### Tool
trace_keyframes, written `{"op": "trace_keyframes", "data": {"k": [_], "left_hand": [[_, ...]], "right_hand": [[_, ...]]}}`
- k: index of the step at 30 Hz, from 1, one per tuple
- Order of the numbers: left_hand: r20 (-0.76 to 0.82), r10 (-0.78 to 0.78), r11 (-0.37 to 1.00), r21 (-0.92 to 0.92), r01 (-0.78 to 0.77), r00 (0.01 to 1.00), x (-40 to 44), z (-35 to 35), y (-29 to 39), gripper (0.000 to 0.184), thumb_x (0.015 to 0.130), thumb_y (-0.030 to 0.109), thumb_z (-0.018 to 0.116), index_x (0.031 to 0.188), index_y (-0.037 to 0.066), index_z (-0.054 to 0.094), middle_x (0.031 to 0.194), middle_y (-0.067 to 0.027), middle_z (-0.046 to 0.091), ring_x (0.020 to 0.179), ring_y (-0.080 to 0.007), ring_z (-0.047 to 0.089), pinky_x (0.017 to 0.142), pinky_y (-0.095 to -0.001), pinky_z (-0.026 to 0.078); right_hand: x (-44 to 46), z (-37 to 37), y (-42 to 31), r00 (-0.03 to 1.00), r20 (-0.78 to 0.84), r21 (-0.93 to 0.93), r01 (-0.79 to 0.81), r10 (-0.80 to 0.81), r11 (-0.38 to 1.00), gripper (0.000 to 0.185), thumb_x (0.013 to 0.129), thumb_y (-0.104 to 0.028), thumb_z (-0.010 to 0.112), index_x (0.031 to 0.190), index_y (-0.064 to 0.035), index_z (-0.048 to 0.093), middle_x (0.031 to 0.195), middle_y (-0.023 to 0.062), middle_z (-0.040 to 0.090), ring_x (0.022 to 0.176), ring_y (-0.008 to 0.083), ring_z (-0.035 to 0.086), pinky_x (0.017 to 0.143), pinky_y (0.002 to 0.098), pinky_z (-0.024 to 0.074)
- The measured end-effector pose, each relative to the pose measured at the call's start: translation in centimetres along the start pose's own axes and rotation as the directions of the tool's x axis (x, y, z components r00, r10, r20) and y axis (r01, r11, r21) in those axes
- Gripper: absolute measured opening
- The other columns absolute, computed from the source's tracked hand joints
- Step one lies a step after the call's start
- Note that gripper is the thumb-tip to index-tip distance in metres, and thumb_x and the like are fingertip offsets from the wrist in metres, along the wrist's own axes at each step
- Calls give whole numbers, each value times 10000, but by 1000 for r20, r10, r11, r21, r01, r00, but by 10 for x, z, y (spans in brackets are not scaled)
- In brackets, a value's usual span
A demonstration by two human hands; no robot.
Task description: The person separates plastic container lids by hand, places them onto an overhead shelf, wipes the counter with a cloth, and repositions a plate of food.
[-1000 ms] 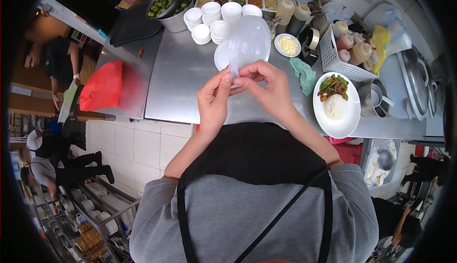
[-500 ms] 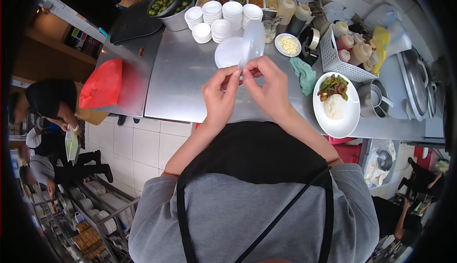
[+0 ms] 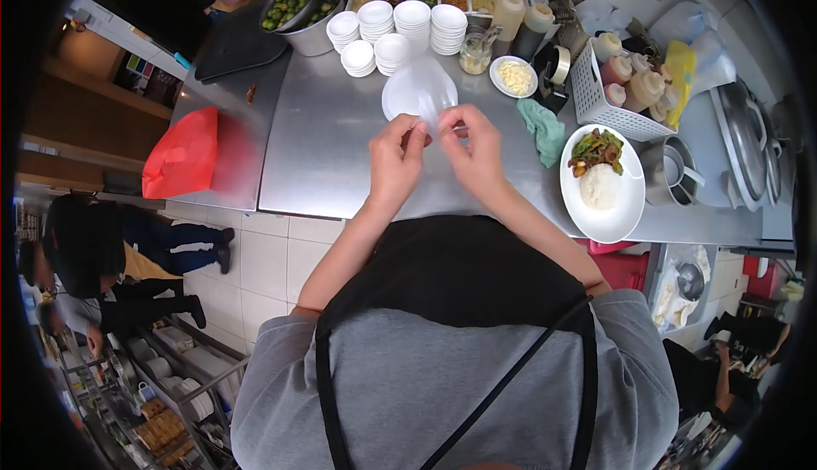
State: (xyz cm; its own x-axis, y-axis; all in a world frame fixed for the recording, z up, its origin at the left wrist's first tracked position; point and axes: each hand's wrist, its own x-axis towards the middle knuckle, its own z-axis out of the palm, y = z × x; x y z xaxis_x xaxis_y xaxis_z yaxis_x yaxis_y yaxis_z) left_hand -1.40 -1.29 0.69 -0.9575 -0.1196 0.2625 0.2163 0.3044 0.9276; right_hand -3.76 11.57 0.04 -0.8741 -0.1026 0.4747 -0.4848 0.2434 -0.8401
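A thin clear plastic bag [image 3: 435,91] stands up between my two hands, partly see-through and blurred. My left hand [image 3: 398,151] pinches its near edge with thumb and fingertips. Close beside it, my right hand [image 3: 471,142] grips the same edge from the other side. Behind the bag, a round white plate [image 3: 397,94] rests on the steel counter [image 3: 323,138], partly covered by the plastic. Short stacks of small white dishes [image 3: 412,20] stand just beyond the plate.
To the right are an oval plate of rice and stir-fry [image 3: 602,185], a green cloth [image 3: 541,126], a dish of chopped garlic-like bits [image 3: 514,77] and a white basket of bottles [image 3: 625,104]. A red bag [image 3: 183,155] lies left. Other people [image 3: 94,244] stand behind on the left.
The bag has gone from a puffed, upright shape to a looser, leaning one, while my hands stay close together. At the left, a person has shifted, and the green-and-white item they held is out of sight.
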Motion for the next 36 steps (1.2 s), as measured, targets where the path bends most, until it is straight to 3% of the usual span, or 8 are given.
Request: {"op": "trace_keyframes", "data": {"k": [6, 8, 9, 11, 14, 20, 25, 36], "left_hand": [[-46, -261, 895, -385, 224, 964, 11, -41, -27, 142, 885, 84, 470, 797, -17, 519, 768, -63, 578, 720, -144, 604, 701, -276, 530], [-36, -283, 896, -366, 251, 958, 12, -49, -31, 133, 888, 88, 466, 807, -8, 507, 775, -71, 569, 759, -146, 600, 713, -297, 534], [-44, -299, 881, -396, 258, 953, 11, -52, -31, 128, 885, 85, 471, 801, -4, 507, 782, -73, 568, 760, -143, 597, 716, -302, 533], [-62, -316, 867, -423, 262, 947, 9, -56, -30, 123, 882, 82, 476, 796, -1, 507, 789, -74, 568, 760, -139, 594, 720, -306, 532], [-74, -300, 855, -462, 234, 951, 8, -49, -27, 94, 874, 74, 487, 806, 13, 509, 803, -70, 568, 783, -138, 586, 726, -315, 530], [-8, -287, 856, -451, 252, 958, 1, -32, -19, 68, 870, 76, 506, 835, 17, 508, 854, -61, 569, 814, -126, 574, 727, -305, 524], [56, -117, 898, -420, 130, 992, -12, -1, -5, 78, 881, 72, 478, 874, 3, 513, 935, -88, 574, 847, -151, 580, 782, -334, 515], [99, -145, 856, -487, 175, 984, -15, 5, -1, 101, 858, 31, 508, 933, -20, 551, 917, -66, 583, 832, -121, 573, 772, -308, 507]], "right_hand": [[22, -67, 30, 979, -132, 153, -137, 157, 979, 77, 730, -13, 563, 797, -26, 528, 747, 108, 576, 650, 239, 578, 594, 293, 462], [24, -83, 27, 971, -184, -338, 86, -156, 937, 65, 723, -15, 551, 784, -26, 530, 764, 110, 575, 652, 245, 567, 581, 312, 462], [19, -83, 32, 971, -180, -334, 92, -160, 938, 65, 723, -15, 551, 784, -26, 530, 764, 110, 575, 652, 245, 567, 581, 312, 462], [-5, -74, 51, 938, 127, -642, 326, -323, 694, 66, 707, -32, 560, 766, -24, 532, 769, 108, 556, 677, 256, 551, 573, 346, 461], [-53, -54, 83, 938, 347, -729, 285, -24, 622, 100, 680, -49, 580, 764, -20, 534, 764, 112, 530, 719, 284, 536, 603, 378, 457], [-45, -37, 59, 944, 328, -493, 195, -27, 848, 157, 676, -70, 600, 816, -21, 548, 786, 110, 535, 753, 296, 538, 653, 378, 454], [-1, -16, -7, 980, 187, 98, -94, 74, 991, 168, 716, -83, 623, 868, -29, 578, 866, 103, 554, 810, 245, 559, 706, 313, 451], [0, -13, 0, 989, 131, 144, -94, 76, 985, 109, 726, -42, 604, 818, -11, 555, 849, 100, 542, 799, 235, 562, 696, 299, 476]]}}
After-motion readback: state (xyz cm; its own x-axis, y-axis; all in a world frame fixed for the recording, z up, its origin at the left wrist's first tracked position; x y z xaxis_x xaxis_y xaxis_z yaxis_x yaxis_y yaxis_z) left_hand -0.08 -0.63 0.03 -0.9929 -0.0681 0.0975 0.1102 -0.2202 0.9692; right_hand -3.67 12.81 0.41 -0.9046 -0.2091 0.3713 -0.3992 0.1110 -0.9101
